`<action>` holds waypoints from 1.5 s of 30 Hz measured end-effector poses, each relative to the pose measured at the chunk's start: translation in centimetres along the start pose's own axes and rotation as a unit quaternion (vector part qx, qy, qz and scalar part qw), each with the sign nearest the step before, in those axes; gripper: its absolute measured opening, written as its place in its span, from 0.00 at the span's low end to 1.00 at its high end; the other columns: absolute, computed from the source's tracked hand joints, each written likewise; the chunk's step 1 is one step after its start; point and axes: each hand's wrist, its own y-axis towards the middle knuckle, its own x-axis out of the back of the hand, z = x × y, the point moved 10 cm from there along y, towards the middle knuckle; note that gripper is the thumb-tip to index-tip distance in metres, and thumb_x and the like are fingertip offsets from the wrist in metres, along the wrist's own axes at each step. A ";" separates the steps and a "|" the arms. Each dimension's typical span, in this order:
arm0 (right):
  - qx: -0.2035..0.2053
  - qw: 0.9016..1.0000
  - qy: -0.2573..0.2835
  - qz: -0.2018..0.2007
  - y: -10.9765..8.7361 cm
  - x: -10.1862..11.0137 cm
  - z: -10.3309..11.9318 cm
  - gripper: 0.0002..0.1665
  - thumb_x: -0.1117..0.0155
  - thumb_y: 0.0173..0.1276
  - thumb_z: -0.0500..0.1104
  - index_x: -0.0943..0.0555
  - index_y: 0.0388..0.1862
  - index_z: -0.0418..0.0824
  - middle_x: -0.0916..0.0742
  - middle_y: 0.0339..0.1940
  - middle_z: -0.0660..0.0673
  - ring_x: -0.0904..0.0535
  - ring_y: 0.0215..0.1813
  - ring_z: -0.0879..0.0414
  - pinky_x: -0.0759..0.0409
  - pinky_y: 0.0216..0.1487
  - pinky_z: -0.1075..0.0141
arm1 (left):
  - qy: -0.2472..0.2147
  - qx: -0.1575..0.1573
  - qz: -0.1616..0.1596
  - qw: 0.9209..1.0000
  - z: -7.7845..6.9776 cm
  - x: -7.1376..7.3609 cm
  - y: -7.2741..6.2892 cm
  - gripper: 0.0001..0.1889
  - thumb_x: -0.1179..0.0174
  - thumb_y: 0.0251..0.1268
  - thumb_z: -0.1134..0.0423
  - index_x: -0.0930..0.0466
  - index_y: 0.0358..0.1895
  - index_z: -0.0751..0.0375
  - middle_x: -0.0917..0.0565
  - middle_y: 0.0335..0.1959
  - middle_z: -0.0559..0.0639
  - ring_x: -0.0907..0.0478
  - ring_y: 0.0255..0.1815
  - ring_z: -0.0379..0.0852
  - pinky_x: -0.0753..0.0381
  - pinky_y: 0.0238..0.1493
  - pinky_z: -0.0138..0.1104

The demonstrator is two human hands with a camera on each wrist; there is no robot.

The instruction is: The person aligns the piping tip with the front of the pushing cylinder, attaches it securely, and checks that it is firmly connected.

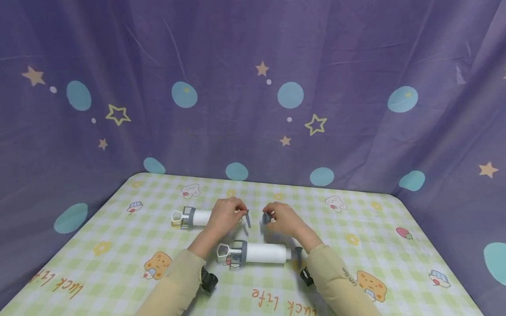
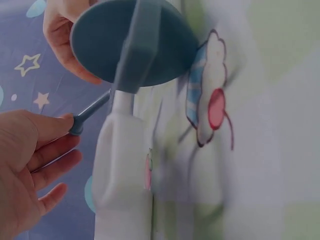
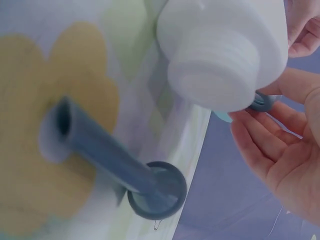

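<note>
My left hand [image 1: 226,215] pinches a thin grey nozzle [image 1: 248,218] by its flanged end between thumb and forefinger, above the cloth. Across from it my right hand [image 1: 285,218] holds a small round grey cap [image 1: 266,217] at its fingertips, a short gap away from the nozzle. A white-barrelled press [image 1: 266,253] with a grey collar and a white loop handle lies on its side below both hands. Its threaded mouth [image 3: 212,82] points right. A second press [image 1: 201,217] of the same kind lies farther back, its right part hidden by my left hand.
Another grey flanged nozzle [image 1: 298,256] stands by the nearer press's mouth, under my right forearm. A checked tablecloth [image 1: 356,276] with printed pictures covers the table. Behind the far edge hangs a purple curtain [image 1: 245,109].
</note>
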 end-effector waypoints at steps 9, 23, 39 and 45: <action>-0.001 1.000 -0.004 -0.027 -0.2 0.7 0.4 0.19 0.35 0.49 0.37 0.20 0.43 0.39 0.14 0.37 0.47 0.18 0.39 0.55 0.21 0.41 0.64 | -0.022 -0.028 -0.057 0.998 -0.9 1.7 0.2 0.05 0.32 0.48 0.60 0.19 0.26 0.52 0.19 0.25 0.43 0.22 0.30 0.44 0.28 0.43 0.42; -0.035 0.997 0.047 -0.057 -0.6 1.5 0.6 0.19 0.31 0.53 0.40 0.22 0.45 0.38 0.14 0.35 0.48 0.17 0.38 0.56 0.21 0.45 0.60 | -0.098 0.016 -0.106 0.989 -0.3 2.4 0.1 0.06 0.34 0.51 0.57 0.20 0.26 0.54 0.19 0.26 0.44 0.23 0.26 0.42 0.26 0.38 0.38; -0.027 0.989 0.058 -0.131 -0.9 2.4 1.2 0.21 0.28 0.49 0.40 0.21 0.44 0.39 0.15 0.34 0.47 0.18 0.39 0.52 0.23 0.46 0.55 | -0.134 0.006 -0.137 0.981 -1.1 2.4 -0.4 0.06 0.32 0.48 0.60 0.19 0.27 0.56 0.19 0.26 0.46 0.22 0.31 0.47 0.25 0.37 0.38; -0.027 0.986 0.050 -0.154 -1.0 2.5 1.5 0.22 0.27 0.48 0.40 0.21 0.44 0.39 0.15 0.35 0.46 0.19 0.39 0.54 0.23 0.44 0.58 | -0.144 0.003 -0.129 0.981 -1.5 1.8 -0.5 0.06 0.33 0.49 0.59 0.20 0.28 0.55 0.19 0.27 0.45 0.23 0.32 0.45 0.27 0.43 0.40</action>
